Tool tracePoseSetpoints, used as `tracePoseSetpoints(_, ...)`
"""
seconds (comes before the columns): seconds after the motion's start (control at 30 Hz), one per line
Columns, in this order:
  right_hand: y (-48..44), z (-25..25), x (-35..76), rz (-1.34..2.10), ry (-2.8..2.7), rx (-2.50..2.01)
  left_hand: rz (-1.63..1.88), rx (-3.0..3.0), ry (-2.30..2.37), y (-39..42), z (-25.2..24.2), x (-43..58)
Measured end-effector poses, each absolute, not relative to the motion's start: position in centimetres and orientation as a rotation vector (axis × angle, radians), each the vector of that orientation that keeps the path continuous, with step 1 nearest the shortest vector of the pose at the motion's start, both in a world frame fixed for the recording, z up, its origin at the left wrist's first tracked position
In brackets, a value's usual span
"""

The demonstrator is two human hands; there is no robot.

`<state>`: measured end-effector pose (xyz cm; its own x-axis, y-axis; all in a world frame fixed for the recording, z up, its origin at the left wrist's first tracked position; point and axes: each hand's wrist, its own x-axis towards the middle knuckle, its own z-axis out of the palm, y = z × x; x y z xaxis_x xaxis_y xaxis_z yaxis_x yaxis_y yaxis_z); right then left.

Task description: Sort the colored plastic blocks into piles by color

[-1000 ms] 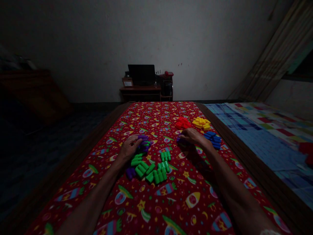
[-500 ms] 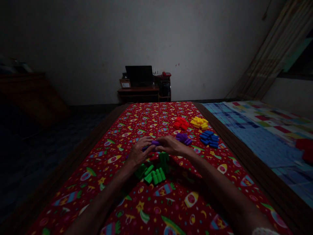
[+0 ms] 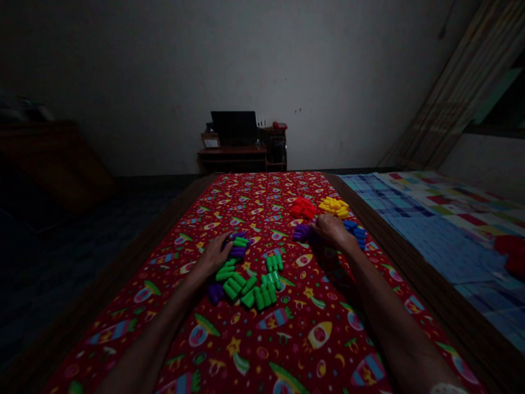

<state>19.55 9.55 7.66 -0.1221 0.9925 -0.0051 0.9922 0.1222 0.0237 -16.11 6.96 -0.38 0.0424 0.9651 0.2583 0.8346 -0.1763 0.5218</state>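
Note:
On a red patterned cloth [image 3: 262, 339] lies a mixed heap of green pieces [image 3: 250, 284] with a few purple pieces [image 3: 237, 249] among them. My left hand [image 3: 213, 254] rests on the heap's far left side, fingers curled around the purple pieces there. Further right, my right hand [image 3: 330, 229] sits fingers-down beside a small purple pile [image 3: 301, 232], touching it; whether it holds a piece is hidden. Sorted piles lie around that hand: red [image 3: 303, 207], yellow [image 3: 334, 206] and blue [image 3: 356, 230].
The cloth covers a long wooden-edged surface [image 3: 410, 262]. A checked blue and multicoloured sheet [image 3: 447, 219] lies to the right with a red object [image 3: 511, 251] on it. A desk with a dark monitor [image 3: 235, 128] stands against the far wall. The room is dim.
Half a second ago both hands met at the middle over a purple piece. My right hand has since moved right to the purple pile, and my left hand has dropped back onto the heap.

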Motion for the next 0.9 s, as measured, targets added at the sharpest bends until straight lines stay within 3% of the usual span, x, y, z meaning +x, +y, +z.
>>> tracePoseSetpoints(0.27, 8.7, 8.9, 17.0, 0.072, 2.706, 1.986, 0.888, 1.941, 1.610, 6.5, 0.2, -15.3)
tracePoseSetpoints(0.43, 6.4, 5.1, 10.9, -0.336, 3.219, 1.310, 0.871, 1.894, 1.603, 6.1, 0.8, -15.0)
tracePoseSetpoints(0.53, 5.4, 1.8, 7.6, -0.292, 3.356, 1.040, 0.882, 1.882, 1.572, 6.0, 1.0, -14.9)
tracePoseSetpoints(0.7, 5.2, 0.3, 6.7, -0.266, 3.339, 1.112, 0.932, 1.884, 1.585, 6.0, 1.1, -14.8)
tracePoseSetpoints(0.9, 7.4, 4.7, 11.4, -0.441, 3.321, 1.454, 0.812, 1.944, 1.569, 5.7, 1.9, -16.0)
